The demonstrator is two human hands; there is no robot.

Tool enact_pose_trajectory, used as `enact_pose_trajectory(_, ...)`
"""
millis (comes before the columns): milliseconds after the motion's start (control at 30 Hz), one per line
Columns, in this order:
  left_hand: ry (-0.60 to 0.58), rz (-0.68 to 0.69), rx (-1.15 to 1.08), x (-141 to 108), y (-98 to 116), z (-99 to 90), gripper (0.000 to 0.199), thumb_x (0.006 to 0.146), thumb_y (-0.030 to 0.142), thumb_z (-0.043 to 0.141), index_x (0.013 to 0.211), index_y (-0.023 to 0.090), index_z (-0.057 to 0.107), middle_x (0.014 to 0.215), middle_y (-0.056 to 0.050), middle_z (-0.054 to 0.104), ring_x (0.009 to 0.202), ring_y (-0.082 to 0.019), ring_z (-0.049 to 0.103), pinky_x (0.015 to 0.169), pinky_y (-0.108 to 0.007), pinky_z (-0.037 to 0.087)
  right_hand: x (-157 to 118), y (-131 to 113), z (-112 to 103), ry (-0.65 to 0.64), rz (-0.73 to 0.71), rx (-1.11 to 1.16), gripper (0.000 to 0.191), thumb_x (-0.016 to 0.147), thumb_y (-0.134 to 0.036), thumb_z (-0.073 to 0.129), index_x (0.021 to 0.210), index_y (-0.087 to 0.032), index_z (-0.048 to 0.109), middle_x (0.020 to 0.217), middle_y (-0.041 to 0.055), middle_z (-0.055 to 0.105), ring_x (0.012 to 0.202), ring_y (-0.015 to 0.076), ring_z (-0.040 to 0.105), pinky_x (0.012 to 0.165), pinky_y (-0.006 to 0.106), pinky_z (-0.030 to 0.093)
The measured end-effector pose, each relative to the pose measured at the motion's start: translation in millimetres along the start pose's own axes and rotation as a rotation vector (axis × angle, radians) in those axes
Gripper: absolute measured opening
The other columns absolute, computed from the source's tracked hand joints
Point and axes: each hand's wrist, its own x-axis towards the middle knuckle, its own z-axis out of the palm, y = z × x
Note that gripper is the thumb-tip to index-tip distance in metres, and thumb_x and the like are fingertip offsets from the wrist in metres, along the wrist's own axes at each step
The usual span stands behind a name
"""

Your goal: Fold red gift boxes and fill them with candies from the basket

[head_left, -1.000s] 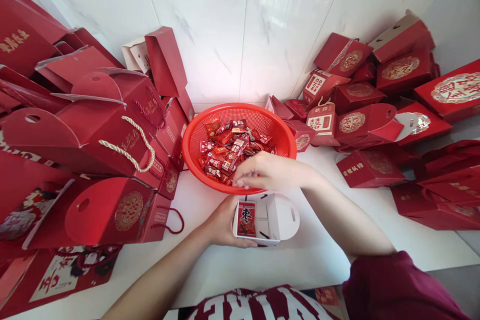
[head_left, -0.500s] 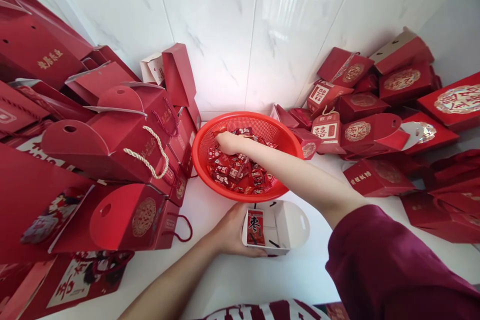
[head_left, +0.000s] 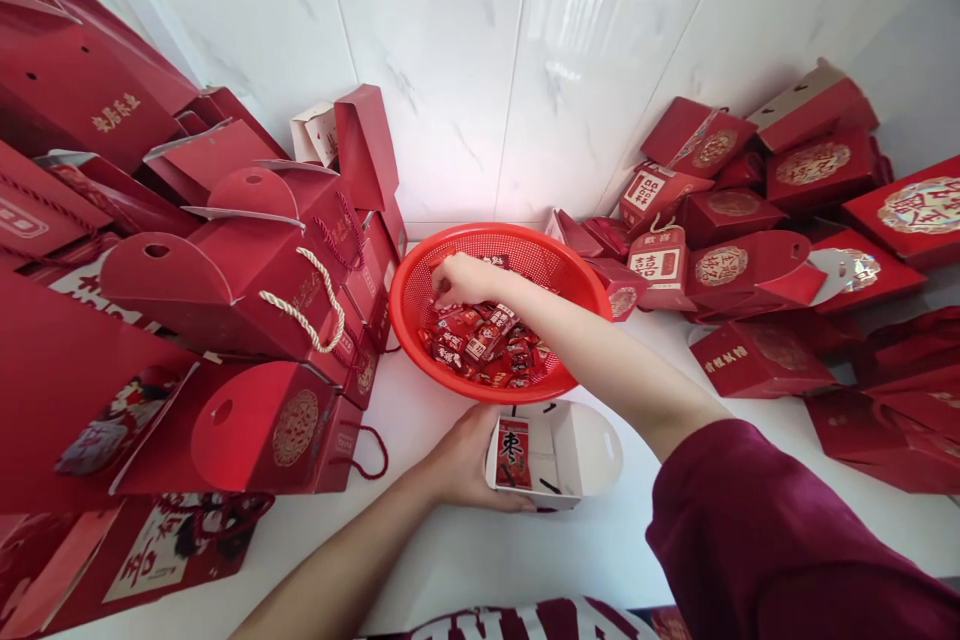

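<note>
The red packet (head_left: 514,453) in the small white box (head_left: 559,465) shows the character 棗. A red box (head_left: 658,265) at the right carries 囍 on its white label. Other gold writing is too small to read.

Red boxes (head_left: 247,320) L & R; clear lane btwn, basket (head_left: 581,270) mid.

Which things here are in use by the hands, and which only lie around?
In use: red basket, wrapped sweets, open white box, red packet, left hand, right hand.

Lying around: red gift boxes at left, red gift boxes at right.
</note>
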Motion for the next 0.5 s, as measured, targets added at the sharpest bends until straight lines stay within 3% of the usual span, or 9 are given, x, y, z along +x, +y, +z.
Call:
enact_pose_trajectory(100,-0.005,0.035,0.01,2,2,-1.4,0.114,0.047,0.05,0.093,0.144,0.022,0.039,0.138,-0.017,0.056,0.122,-0.039,0.057,0.106,-0.053,0.046,-38,-7,-16,0.094,-0.004,0.147,0.026,0.088,-0.035,0.068,0.096,-0.011,0.073,0.079,0.0038,0.073,0.073,0.0145,0.068,0.07,0.023,0.047)
enact_pose_trajectory(167,0.001,0.046,0.006,3,2,-1.4,0.112,0.049,0.048,0.093,0.144,0.021,0.039,0.139,-0.017,0.055,0.125,-0.039,0.056,0.108,-0.053,0.045,-69,-14,-17,0.136,0.002,0.442,0.028,0.086,-0.037,0.069,0.094,-0.011,0.073,0.073,0.0023,0.072,0.066,0.0139,0.068,0.065,0.023,0.049)
enact_pose_trajectory(333,-0.002,0.015,-0.014,4,2,0.5,0.1,0.055,0.045,0.091,0.139,0.02,0.042,0.14,-0.016,0.055,0.128,-0.038,0.055,0.109,-0.054,0.044,-145,-26,6,0.154,0.069,0.966,0.032,0.078,-0.042,0.079,0.087,-0.012,0.073,0.072,0.0025,0.071,0.06,0.0138,0.068,0.057,0.024,0.055)
enact_pose_trajectory(500,-0.001,0.003,0.009,5,3,0.5,0.099,0.055,0.045,0.091,0.139,0.02,0.044,0.14,-0.016,0.055,0.127,-0.038,0.055,0.11,-0.055,0.043,-203,-27,19,0.127,0.136,0.953,0.031,0.081,-0.042,0.077,0.091,-0.013,0.075,0.079,0.0044,0.074,0.063,0.0141,0.069,0.058,0.024,0.056)
